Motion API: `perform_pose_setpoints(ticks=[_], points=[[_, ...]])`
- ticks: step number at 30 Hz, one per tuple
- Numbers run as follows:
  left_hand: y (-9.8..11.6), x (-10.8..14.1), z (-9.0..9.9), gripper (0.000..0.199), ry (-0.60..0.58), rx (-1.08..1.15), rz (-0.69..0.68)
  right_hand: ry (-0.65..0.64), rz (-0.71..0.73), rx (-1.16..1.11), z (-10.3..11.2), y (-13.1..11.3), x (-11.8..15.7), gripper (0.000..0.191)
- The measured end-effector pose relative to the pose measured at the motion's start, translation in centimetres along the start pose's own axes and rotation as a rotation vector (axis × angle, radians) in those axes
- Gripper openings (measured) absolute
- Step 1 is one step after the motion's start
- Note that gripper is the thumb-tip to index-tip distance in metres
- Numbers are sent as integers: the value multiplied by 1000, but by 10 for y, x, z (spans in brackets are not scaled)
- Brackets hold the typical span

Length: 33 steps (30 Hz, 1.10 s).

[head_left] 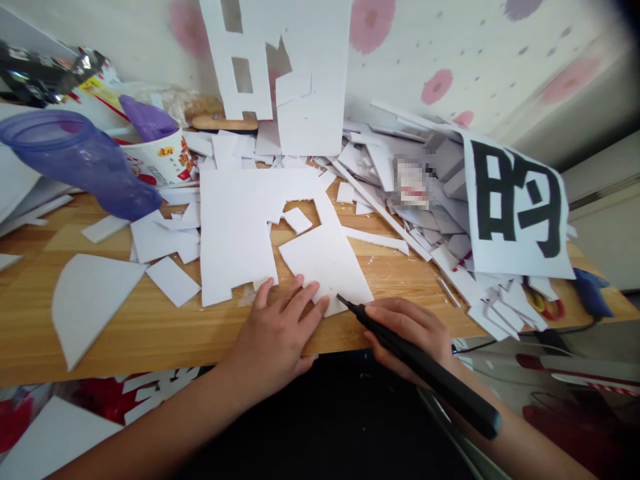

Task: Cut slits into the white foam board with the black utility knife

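Note:
A white foam board with cut-outs lies near the wooden table's front edge. My left hand rests palm down with its fingers spread, the fingertips on the board's lower parts. My right hand is closed around a black pen-like tool, whose thin tip points left at the lower right part of the board. Whether the tip touches the board I cannot tell. A small loose white piece lies in the opening of the board.
White scraps cover much of the wooden table. A purple vase and a paper cup are at left. At right hangs a sheet with a black character, near scissors. A cut board leans on the wall.

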<state>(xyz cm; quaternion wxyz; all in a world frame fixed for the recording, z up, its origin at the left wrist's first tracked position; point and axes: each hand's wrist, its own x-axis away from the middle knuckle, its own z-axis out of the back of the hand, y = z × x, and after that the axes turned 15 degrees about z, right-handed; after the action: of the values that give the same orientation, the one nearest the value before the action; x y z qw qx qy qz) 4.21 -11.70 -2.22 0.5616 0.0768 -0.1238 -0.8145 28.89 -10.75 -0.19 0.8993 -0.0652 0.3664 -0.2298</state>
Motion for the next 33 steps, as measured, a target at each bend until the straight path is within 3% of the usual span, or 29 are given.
perform_pose_setpoints(ticks=[17,23,33], points=[[-1,-1,0,72,0,12,-9,14,-9,9,-7,4,-13,31],[0,-1,-1,73,16,5,-1,-15,-31,-12,-2,2,-4,35],[3,-2,3,68,28,-2,13,-21,90,76,2,-6,3,45]])
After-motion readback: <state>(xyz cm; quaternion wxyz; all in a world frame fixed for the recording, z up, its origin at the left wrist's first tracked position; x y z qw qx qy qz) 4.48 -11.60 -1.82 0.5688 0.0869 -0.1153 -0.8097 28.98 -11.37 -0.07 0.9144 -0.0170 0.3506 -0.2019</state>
